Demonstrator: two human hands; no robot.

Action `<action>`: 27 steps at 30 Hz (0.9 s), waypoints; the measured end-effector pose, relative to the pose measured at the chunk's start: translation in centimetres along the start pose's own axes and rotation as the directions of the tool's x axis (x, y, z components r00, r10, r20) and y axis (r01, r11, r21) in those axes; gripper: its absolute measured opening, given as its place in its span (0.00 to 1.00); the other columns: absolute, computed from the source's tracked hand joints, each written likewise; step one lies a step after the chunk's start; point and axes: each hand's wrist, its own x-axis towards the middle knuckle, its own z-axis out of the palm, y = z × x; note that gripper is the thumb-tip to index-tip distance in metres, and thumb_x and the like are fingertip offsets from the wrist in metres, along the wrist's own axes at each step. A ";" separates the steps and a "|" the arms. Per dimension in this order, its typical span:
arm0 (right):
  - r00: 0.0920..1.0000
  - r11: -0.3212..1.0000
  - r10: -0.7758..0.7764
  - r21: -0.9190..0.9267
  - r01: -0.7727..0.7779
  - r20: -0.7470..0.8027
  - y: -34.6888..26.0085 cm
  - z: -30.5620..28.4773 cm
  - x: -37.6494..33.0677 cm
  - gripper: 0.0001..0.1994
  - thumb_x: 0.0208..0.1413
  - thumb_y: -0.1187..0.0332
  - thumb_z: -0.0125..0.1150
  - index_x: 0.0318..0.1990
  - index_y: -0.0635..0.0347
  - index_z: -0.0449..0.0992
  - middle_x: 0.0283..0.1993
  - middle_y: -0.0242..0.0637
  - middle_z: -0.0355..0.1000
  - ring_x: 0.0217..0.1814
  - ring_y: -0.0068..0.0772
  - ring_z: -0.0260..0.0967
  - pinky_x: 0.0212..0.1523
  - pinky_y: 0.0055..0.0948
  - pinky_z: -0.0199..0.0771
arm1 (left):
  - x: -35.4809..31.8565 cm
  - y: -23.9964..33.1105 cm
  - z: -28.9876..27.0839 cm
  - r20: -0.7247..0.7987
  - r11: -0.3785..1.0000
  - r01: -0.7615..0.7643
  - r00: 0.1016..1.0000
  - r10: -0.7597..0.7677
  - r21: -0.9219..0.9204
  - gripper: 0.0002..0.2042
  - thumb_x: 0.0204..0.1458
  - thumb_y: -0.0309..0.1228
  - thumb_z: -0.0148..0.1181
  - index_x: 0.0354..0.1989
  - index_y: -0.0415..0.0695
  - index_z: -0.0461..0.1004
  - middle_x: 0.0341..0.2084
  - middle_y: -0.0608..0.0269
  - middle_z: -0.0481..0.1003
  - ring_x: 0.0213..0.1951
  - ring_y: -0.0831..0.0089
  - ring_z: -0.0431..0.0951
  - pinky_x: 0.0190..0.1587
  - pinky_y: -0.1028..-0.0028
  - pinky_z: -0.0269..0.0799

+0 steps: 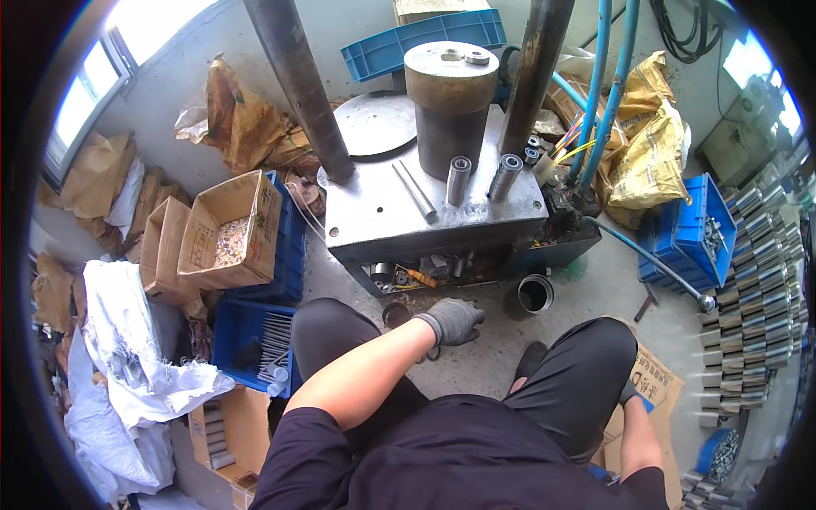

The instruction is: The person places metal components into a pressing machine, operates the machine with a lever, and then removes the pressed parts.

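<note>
My left hand (453,323), in a dark grey glove, hangs between my knees in front of the metal press table (365,225). Its fingers are curled closed, and whatever may be inside them is hidden. Close to it on the floor are a small dark round cup (396,315) and an open-topped metal cylinder (534,295). My right hand (629,392), also gloved, is down beside my right thigh near a cardboard sheet (653,374); its fingers are mostly hidden. On the table stand two ribbed metal sleeves (459,181) (506,178) and a lying steel rod (414,191).
A thick steel cylinder (450,119) rises between two dark posts (302,85) (535,72). At left are a cardboard box (229,229) and a blue bin of rods (255,336). Stacked shiny metal cylinders (756,289), a blue crate (687,229) and a hammer (646,303) lie at right.
</note>
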 end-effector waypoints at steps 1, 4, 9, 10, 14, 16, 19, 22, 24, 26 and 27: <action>0.999 1.000 -0.013 0.016 0.014 -0.051 -4.0 -3.0 1.9 0.31 0.62 0.48 0.60 0.69 0.55 0.73 0.72 0.45 0.71 0.77 0.49 0.63 0.75 0.42 0.61 | -0.7 0.3 -0.6 0.012 1.000 0.015 1.000 -0.015 0.013 0.19 0.59 0.43 0.62 0.54 0.45 0.79 0.48 0.45 0.80 0.51 0.46 0.81 0.54 0.52 0.77; 0.954 0.988 -0.068 0.113 0.105 -0.293 1.6 -12.0 -1.1 0.23 0.63 0.54 0.62 0.62 0.51 0.79 0.62 0.46 0.78 0.66 0.49 0.73 0.68 0.39 0.70 | 3.3 3.6 -2.2 -0.082 0.982 -0.186 0.979 0.187 0.021 0.20 0.60 0.43 0.62 0.57 0.46 0.78 0.50 0.45 0.79 0.52 0.45 0.80 0.55 0.52 0.76; 0.976 0.960 -0.112 -0.273 0.058 -0.187 -27.9 -24.7 4.6 0.15 0.56 0.64 0.66 0.50 0.54 0.79 0.42 0.44 0.81 0.44 0.45 0.79 0.48 0.39 0.78 | 1.0 3.8 -2.8 -0.350 0.957 -0.188 0.931 0.102 -0.222 0.21 0.61 0.40 0.63 0.59 0.42 0.74 0.51 0.42 0.76 0.55 0.44 0.77 0.60 0.52 0.73; 0.973 0.935 -0.166 -0.340 0.103 -0.161 -30.1 -25.8 4.9 0.12 0.57 0.68 0.65 0.48 0.58 0.78 0.37 0.41 0.79 0.38 0.37 0.78 0.43 0.36 0.77 | 1.5 4.6 -3.1 -0.360 0.954 -0.201 0.926 0.110 -0.224 0.21 0.61 0.40 0.63 0.59 0.42 0.74 0.51 0.42 0.76 0.55 0.44 0.77 0.60 0.52 0.73; 0.994 0.979 -0.100 -0.181 0.091 -0.041 -46.5 -26.5 4.4 0.19 0.57 0.57 0.70 0.51 0.58 0.81 0.45 0.48 0.82 0.44 0.49 0.81 0.50 0.38 0.80 | 3.4 6.3 -2.5 -0.609 0.586 -0.473 0.792 -0.044 -0.658 0.23 0.62 0.36 0.64 0.63 0.42 0.69 0.50 0.50 0.76 0.53 0.54 0.79 0.59 0.59 0.75; 0.920 0.912 -0.382 0.124 0.391 -0.088 -50.9 -25.7 3.1 0.21 0.59 0.56 0.69 0.51 0.63 0.80 0.44 0.49 0.81 0.43 0.47 0.81 0.47 0.37 0.80 | 3.4 6.5 -2.0 -0.628 0.298 -0.575 0.769 -0.122 -0.762 0.22 0.63 0.34 0.64 0.62 0.42 0.68 0.50 0.53 0.76 0.51 0.60 0.80 0.58 0.61 0.76; 0.839 0.843 -0.535 -0.135 0.521 -0.103 -54.1 -26.2 0.6 0.19 0.58 0.60 0.71 0.50 0.63 0.79 0.44 0.47 0.79 0.38 0.42 0.79 0.42 0.38 0.79 | 1.3 5.6 -1.7 -0.313 -0.218 -0.416 0.868 -0.385 -0.883 0.11 0.64 0.30 0.59 0.51 0.46 0.68 0.44 0.59 0.79 0.42 0.74 0.79 0.50 0.69 0.78; 0.779 0.768 -0.612 -0.340 0.543 -0.135 -56.1 -28.6 -3.0 0.17 0.57 0.63 0.70 0.50 0.63 0.79 0.44 0.49 0.78 0.39 0.47 0.79 0.42 0.40 0.79 | -1.5 5.6 -2.2 -0.195 -0.302 -0.328 0.897 -0.396 -0.895 0.11 0.63 0.31 0.57 0.52 0.46 0.68 0.39 0.59 0.79 0.41 0.71 0.80 0.46 0.69 0.79; 0.737 0.742 -0.648 -0.380 0.553 -0.194 -55.2 -30.7 -4.4 0.16 0.54 0.69 0.71 0.49 0.64 0.78 0.42 0.48 0.77 0.39 0.48 0.78 0.41 0.39 0.79 | -2.2 5.8 -2.7 -0.128 -0.344 -0.271 0.915 -0.384 -0.899 0.11 0.64 0.33 0.56 0.51 0.45 0.68 0.38 0.57 0.79 0.40 0.68 0.81 0.44 0.67 0.81; 0.736 0.792 -0.602 -0.347 0.502 -0.309 -55.1 -32.3 -5.6 0.13 0.54 0.73 0.68 0.47 0.64 0.78 0.41 0.48 0.76 0.40 0.51 0.76 0.43 0.41 0.76 | -2.7 5.3 -2.3 -0.080 -0.395 -0.234 0.926 -0.369 -0.888 0.11 0.64 0.33 0.56 0.51 0.44 0.68 0.39 0.56 0.79 0.39 0.65 0.83 0.41 0.63 0.82; 0.721 0.797 -0.595 -0.383 0.468 -0.355 -54.3 -33.3 -6.5 0.13 0.54 0.73 0.68 0.47 0.64 0.78 0.40 0.48 0.76 0.40 0.50 0.76 0.43 0.41 0.76 | -2.4 5.4 -2.5 -0.079 -0.401 -0.230 0.930 -0.358 -0.887 0.11 0.64 0.33 0.56 0.51 0.44 0.68 0.39 0.56 0.79 0.39 0.65 0.83 0.41 0.63 0.82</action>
